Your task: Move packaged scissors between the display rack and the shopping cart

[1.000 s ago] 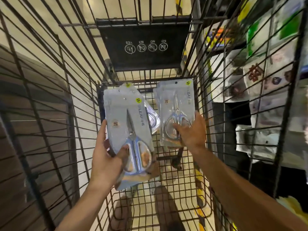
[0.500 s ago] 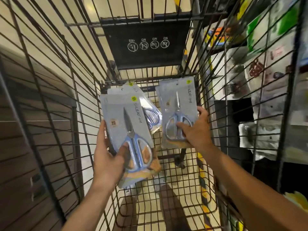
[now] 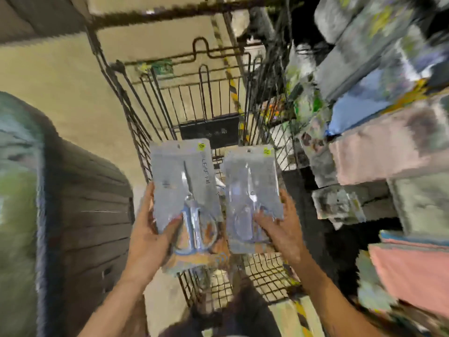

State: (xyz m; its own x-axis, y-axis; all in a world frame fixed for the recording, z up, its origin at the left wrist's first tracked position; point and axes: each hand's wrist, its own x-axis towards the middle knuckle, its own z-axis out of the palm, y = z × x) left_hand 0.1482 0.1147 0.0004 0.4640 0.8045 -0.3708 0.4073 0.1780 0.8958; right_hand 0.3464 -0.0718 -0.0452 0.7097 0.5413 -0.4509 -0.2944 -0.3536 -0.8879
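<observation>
The picture is smeared by motion. My left hand (image 3: 151, 235) grips a grey pack of blue-handled scissors (image 3: 179, 181) by its lower edge, thumb across the handles. My right hand (image 3: 283, 228) holds a second pack of scissors (image 3: 251, 190) the same way. Both packs stand upright, side by side, above the black wire shopping cart (image 3: 201, 100). Whether more packs lie in the cart is hidden behind them.
Display shelves with packaged goods (image 3: 379, 98) run along the right, close to the cart's side. Pink folded cloths (image 3: 410, 268) lie at the lower right. A dark slatted panel (image 3: 85, 215) stands on the left. The floor (image 3: 58, 79) is beige.
Both hands have lifted their packs up out of the cart basket, and the view has swung upward so the cart's far rim and the right-hand shelves show.
</observation>
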